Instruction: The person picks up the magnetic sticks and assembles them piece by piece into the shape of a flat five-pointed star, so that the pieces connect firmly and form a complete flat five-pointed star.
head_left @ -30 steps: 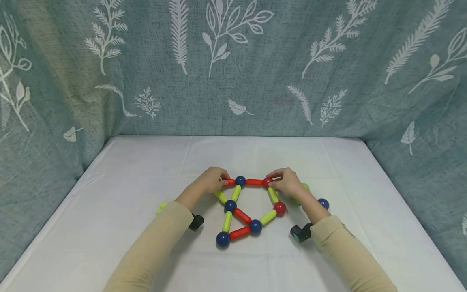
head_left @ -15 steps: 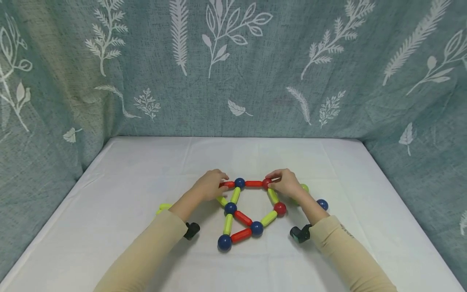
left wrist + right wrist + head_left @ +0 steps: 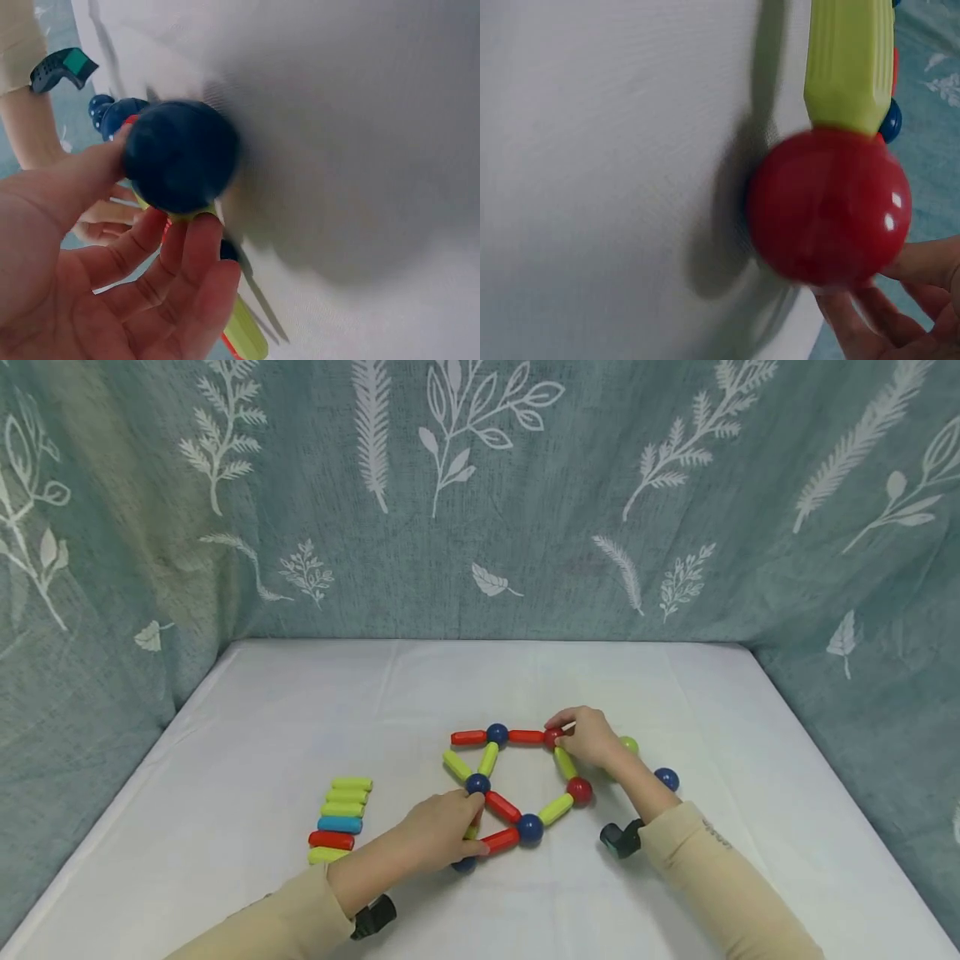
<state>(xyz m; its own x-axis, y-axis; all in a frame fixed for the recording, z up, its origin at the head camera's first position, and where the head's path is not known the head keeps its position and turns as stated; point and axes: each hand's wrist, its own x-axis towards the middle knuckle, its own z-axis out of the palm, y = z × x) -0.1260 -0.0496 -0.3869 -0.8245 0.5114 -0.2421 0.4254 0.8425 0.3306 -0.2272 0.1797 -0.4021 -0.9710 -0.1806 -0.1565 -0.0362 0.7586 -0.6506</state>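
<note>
Balls and rods form a building-toy frame on the white cloth. My left hand [image 3: 442, 831] curls over its front left corner, gripping the yellow-green rod [image 3: 471, 832]; the thumb touches the red rod [image 3: 501, 841]. The corner's blue ball [image 3: 180, 157] is large in the left wrist view and mostly under the hand in the head view. At the far side my right hand [image 3: 588, 737] pinches a red ball [image 3: 553, 739]. A nearer red ball [image 3: 829, 210] hides those fingertips in the right wrist view. A red rod [image 3: 468, 738] juts left from the far blue ball [image 3: 497, 734].
Left of the frame lies a row of loose rods, including a blue rod [image 3: 341, 825] and several yellow-green ones. A loose blue ball [image 3: 667, 778] and a yellow-green piece [image 3: 628, 744] lie beside the right forearm. A curtain [image 3: 480, 610] hangs behind the table.
My left hand has let go of the far left red rod and moved toward the front, onto the near yellow-green rod. The row of rods is uncovered. My right hand stays at the red ball.
</note>
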